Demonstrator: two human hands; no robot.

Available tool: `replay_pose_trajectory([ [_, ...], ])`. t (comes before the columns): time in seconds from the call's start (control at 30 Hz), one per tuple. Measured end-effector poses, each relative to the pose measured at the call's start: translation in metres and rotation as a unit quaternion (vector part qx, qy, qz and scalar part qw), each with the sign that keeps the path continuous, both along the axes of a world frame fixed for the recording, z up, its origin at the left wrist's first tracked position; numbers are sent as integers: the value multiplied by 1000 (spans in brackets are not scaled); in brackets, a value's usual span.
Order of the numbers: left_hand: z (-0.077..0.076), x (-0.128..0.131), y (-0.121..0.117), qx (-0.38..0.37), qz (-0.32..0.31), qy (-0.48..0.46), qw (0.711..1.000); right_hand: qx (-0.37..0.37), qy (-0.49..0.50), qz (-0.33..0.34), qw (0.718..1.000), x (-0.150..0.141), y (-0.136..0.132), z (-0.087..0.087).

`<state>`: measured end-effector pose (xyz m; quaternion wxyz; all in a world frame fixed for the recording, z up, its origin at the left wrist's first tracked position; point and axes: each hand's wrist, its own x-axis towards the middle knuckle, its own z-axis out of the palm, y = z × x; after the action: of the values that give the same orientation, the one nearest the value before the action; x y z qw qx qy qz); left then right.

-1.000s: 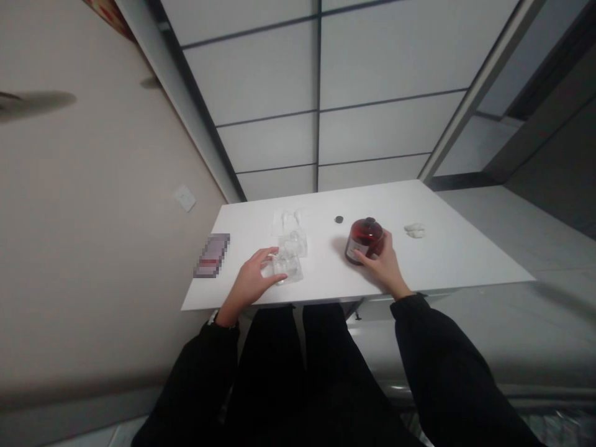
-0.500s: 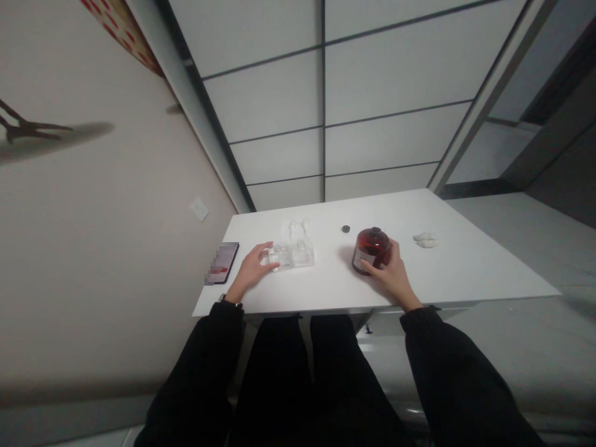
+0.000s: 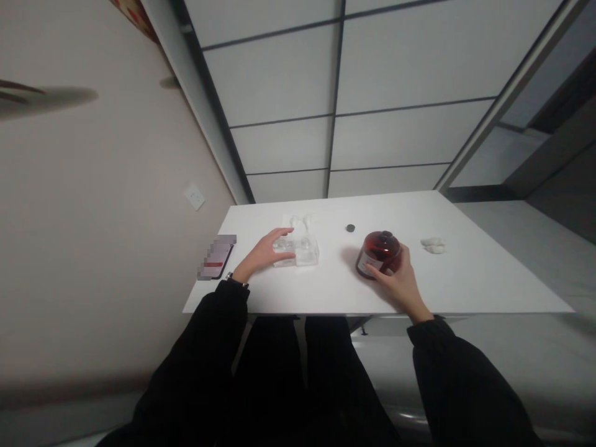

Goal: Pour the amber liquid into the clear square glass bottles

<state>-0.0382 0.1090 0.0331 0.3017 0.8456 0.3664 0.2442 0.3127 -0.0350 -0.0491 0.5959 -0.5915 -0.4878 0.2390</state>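
Observation:
My right hand (image 3: 399, 280) is wrapped round a dark red-brown bottle (image 3: 385, 245) with a pale label on its near side. The bottle's narrow mouth shows no cap, and it stands on the white table or just above it, slightly tilted. My left hand (image 3: 267, 251) reaches over the left part of some clear containers (image 3: 305, 249), thumb and fingers apart. Whether its fingertips touch them I cannot tell. Beyond the containers, small clear pieces (image 3: 300, 221) lie on the table. A small dark round cap (image 3: 351, 228) lies between the containers and the bottle.
A phone (image 3: 216, 257) lies at the left end of the white table (image 3: 326, 292). Crumpled white tissue or cloth (image 3: 433, 245) is to the right of the bottle. A wall with a socket (image 3: 194, 197) borders the left side; panelled doors (image 3: 288, 146) stand behind.
My left hand has shifted right, farther over the clear containers, with its fingers spread wider. My right hand keeps hold of the bottle. The camera view has tilted slightly.

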Motion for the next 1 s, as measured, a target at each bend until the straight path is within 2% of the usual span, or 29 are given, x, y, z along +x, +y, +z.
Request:
replay_pose_trajectory([
  [0.13,-4,9,10,-19,-27,14,999,-3,-29,-10,1000,-1,-1,5],
  [0.23,-5,10,13,-32,-40,23,998,-1,-68,-5,998,-3,2,17],
  [0.3,-2,9,18,-34,-54,1,998,7,-104,4,995,-3,8,29],
  [0.37,0,10,28,-27,-54,-60,996,17,-152,20,988,-4,17,41],
  [0.43,-3,13,44,-22,-12,-141,990,27,-213,38,976,-5,28,51],
  [0.5,-11,18,60,-25,62,-198,978,31,-276,49,959,-7,40,57],
  [0.6,-28,23,77,-25,132,-214,968,20,-351,66,934,-10,53,60],
  [0.73,-42,24,78,-11,165,-195,967,34,-439,89,893,-14,62,63],
  [0.87,-44,23,75,-1,187,-174,967,63,-506,106,854,-19,66,73],
  [1.0,-45,23,78,17,217,-170,961,90,-537,109,832,-21,69,78],
])
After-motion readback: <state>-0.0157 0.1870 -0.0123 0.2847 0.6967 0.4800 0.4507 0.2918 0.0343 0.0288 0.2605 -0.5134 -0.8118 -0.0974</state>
